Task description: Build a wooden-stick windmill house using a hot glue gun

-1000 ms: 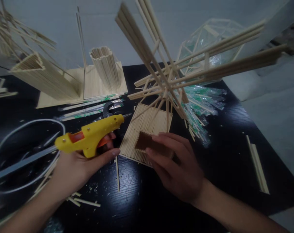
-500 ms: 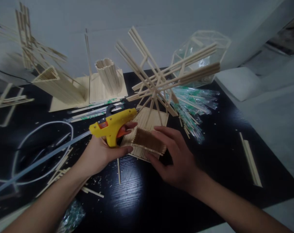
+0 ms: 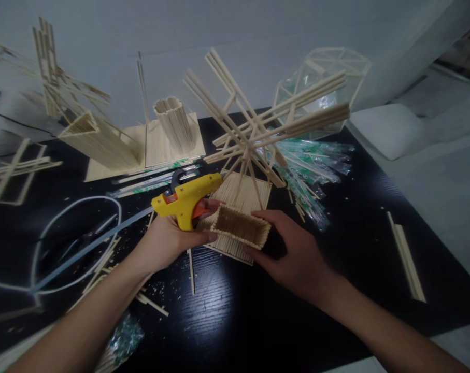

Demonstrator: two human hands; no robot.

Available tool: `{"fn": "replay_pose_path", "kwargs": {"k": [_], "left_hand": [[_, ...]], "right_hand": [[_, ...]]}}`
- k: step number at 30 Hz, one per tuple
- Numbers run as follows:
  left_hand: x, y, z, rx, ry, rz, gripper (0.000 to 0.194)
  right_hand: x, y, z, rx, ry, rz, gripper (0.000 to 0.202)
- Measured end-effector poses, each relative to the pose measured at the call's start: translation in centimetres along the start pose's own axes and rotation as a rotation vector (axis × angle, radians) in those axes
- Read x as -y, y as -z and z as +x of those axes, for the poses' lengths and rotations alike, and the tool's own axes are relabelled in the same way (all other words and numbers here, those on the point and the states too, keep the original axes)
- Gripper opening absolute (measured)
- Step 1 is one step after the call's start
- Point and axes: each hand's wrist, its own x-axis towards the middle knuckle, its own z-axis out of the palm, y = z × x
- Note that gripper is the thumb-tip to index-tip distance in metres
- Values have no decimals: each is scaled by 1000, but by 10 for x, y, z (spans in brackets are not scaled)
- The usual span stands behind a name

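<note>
A yellow hot glue gun (image 3: pixel 186 199) is held in my left hand (image 3: pixel 168 241), its nozzle pointing up and right. The left thumb and fingertips reach to the left side of a small open-topped box made of wooden sticks (image 3: pixel 242 228). My right hand (image 3: pixel 297 254) grips that box's right end between thumb and fingers. Beneath and behind the box lies a flat stick panel (image 3: pixel 244 189). A windmill-like frame of crossed sticks (image 3: pixel 250 134) rises from the panel's far part. Whether the box touches the panel is hard to tell.
Stick towers (image 3: pixel 174 124) on wooden boards stand at the back left. Plastic-wrapped stick bundles (image 3: pixel 308 160) lie right of the frame. A white cable (image 3: pixel 73 199) loops at left near loose sticks. Two sticks (image 3: pixel 408 259) rest at the right on the black table (image 3: pixel 258 321).
My right hand has closed around the box's right end, where its fingers were more spread before. The box's opening shows more fully. The glue gun stays in my left hand.
</note>
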Motion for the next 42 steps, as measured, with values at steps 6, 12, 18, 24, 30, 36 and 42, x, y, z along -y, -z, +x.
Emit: {"fn": "replay_pose_path", "kwargs": {"k": [6,12,18,24,30,36,42], "left_hand": [[0,-2,1,-14,39,-24,37],[-1,6,-8,-47,-11,-7,44],[-8,21,-21,-103,-94,90,33],[-1,25,-39,-140,-191,293,28],[3,27,-38,-54,-259,425,33],[-2,21,-30,-127,-211,121,45],[2,23,-32,-166,-171,54,35]], "right_hand": [[-2,-1,-1,22,-3,5,46],[-4,7,-3,71,-29,0,63],[-11,24,-7,21,170,-36,65],[-19,21,-10,74,162,64,77],[-26,19,-8,224,156,100,64],[-25,19,-10,158,209,-38,43],[-14,19,-16,81,319,-251,20]]}}
